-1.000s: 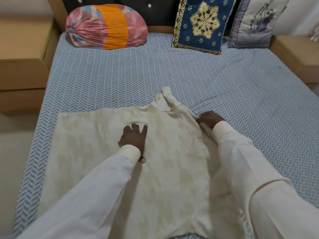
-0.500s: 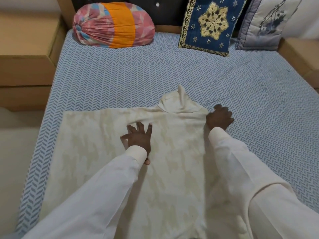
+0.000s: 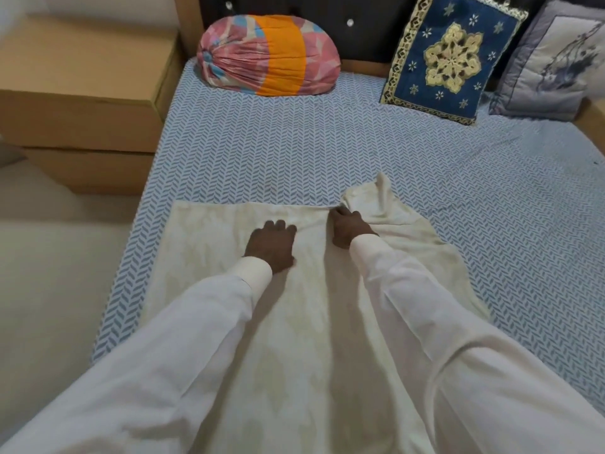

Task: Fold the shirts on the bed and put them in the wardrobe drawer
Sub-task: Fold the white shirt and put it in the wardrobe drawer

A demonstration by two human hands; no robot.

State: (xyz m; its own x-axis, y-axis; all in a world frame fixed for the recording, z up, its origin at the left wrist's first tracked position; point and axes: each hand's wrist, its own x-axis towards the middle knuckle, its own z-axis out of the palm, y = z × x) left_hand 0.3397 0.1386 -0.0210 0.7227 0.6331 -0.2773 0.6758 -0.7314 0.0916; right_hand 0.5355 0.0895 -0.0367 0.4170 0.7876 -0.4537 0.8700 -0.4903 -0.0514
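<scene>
A cream shirt [image 3: 209,257] with a faint pale pattern lies spread on the blue herringbone bed sheet [image 3: 294,152]. Its collar [image 3: 376,198] sticks up at the far right. My left hand [image 3: 271,245] presses flat on the shirt's upper middle, fingers together. My right hand [image 3: 348,227] sits just left of the collar, fingers curled onto the shirt's top edge. The right part of the shirt lies rumpled beyond my right forearm. Both white sleeves cover much of the shirt's lower half.
A pink and orange bolster [image 3: 268,54], a blue embroidered cushion [image 3: 448,57] and a grey cushion [image 3: 553,57] rest against the headboard. A wooden bedside unit [image 3: 85,103] stands to the left, with pale floor [image 3: 49,273] below it.
My right hand has moved left from the shirt's right shoulder to the top edge beside the collar. My left hand stays pressed on the shirt. The camera view has shifted.
</scene>
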